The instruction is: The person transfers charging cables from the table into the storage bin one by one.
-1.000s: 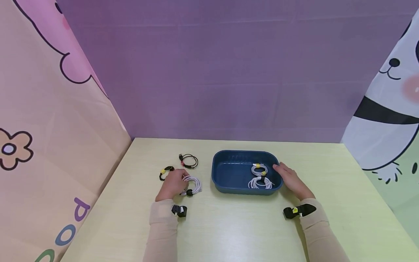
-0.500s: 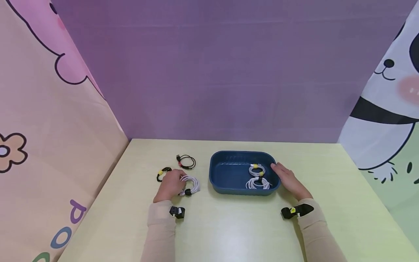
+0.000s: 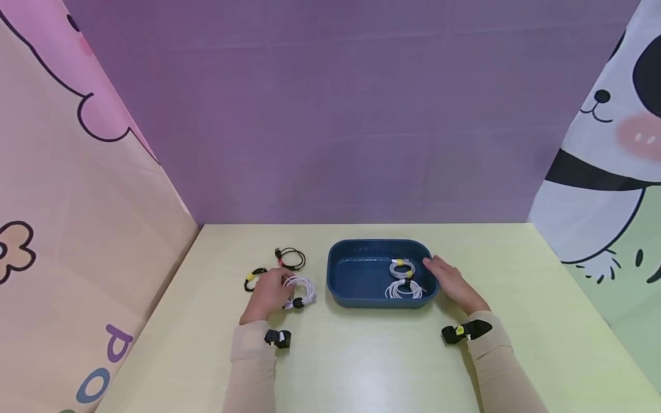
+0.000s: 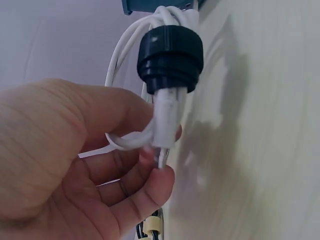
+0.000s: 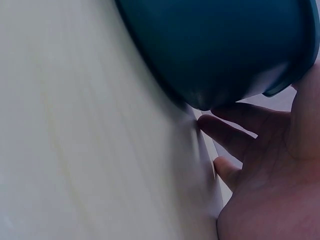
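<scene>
My left hand (image 3: 268,295) pinches a coiled white cable (image 3: 310,291) at the left of the table. In the left wrist view, a black strap (image 4: 170,55) wraps the coil and a white plug end (image 4: 167,117) sticks out near the fingers. My right hand (image 3: 454,284) rests with fairly straight fingers against the right end of a blue tray (image 3: 356,301); the right wrist view has the fingers (image 5: 230,135) at its outer wall. Inside the tray's right half lie a white coil with yellow ties (image 3: 403,269) and another white coil (image 3: 397,289).
Behind the left hand lie a black cable with a yellow tie (image 3: 250,277), partly hidden, and a black cable with a red tie (image 3: 293,259). The pale table (image 3: 361,355) ends at a purple backdrop (image 3: 330,115), with printed cloths on both sides.
The head view has turned slightly, so everything sits a little further left in it. Both hands keep their places, the left on the white cable, the right at the tray.
</scene>
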Demonstrator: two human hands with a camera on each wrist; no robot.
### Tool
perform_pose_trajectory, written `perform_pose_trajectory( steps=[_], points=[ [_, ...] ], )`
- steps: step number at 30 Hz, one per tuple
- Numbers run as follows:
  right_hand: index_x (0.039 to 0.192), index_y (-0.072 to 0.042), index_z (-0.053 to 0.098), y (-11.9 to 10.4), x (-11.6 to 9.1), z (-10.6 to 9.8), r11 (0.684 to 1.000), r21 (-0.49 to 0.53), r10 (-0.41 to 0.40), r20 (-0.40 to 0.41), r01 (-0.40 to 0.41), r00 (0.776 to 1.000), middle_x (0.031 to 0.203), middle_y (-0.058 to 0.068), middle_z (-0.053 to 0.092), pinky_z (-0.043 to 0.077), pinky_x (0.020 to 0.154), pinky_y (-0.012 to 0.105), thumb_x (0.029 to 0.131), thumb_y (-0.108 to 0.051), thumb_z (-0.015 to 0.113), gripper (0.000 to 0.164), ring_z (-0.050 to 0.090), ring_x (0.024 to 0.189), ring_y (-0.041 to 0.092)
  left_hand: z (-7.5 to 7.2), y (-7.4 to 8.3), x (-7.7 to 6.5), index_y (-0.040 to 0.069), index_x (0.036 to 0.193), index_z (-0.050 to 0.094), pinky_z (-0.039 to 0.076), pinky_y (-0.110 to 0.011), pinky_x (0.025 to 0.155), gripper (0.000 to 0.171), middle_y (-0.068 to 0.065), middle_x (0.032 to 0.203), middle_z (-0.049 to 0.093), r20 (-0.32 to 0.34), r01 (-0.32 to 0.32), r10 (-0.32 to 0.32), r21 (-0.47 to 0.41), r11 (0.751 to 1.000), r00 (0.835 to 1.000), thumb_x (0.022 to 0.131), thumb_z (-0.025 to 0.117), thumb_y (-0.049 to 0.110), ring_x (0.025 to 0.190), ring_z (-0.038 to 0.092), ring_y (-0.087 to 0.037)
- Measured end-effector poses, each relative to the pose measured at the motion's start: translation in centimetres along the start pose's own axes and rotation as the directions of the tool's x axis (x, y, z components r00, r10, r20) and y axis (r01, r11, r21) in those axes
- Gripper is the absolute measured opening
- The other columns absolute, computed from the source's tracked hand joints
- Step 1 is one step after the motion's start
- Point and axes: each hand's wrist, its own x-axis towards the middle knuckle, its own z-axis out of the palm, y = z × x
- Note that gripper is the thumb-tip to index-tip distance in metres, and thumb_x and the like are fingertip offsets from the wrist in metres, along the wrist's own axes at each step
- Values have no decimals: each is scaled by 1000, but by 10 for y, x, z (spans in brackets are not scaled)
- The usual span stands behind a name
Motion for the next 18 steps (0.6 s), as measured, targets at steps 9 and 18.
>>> perform_pose_trajectory(
  steps=[9, 18],
  points=[
    [163, -7, 19, 3, 2, 0, 1000, 5, 23, 0, -23, 1000, 172, 17, 1, -9, 117, 75, 101, -72, 31, 91, -17, 154, 52, -6, 9, -2, 2, 109, 72, 48, -28, 63, 20, -9, 87, 69, -12, 2, -3, -89, 996, 1000, 89, 69, 1, 74, 60, -17],
    [163, -8, 21, 4, 3, 1, 1000, 13, 26, -5, -26, 1000, 173, 16, 1, -9, 116, 75, 101, -73, 31, 91, -17, 154, 51, -7, 12, -2, 4, 108, 73, 48, -28, 63, 20, -8, 90, 71, -18, 13, -15, -129, 992, 1000, 89, 73, 8, 73, 62, -15]
  ],
)
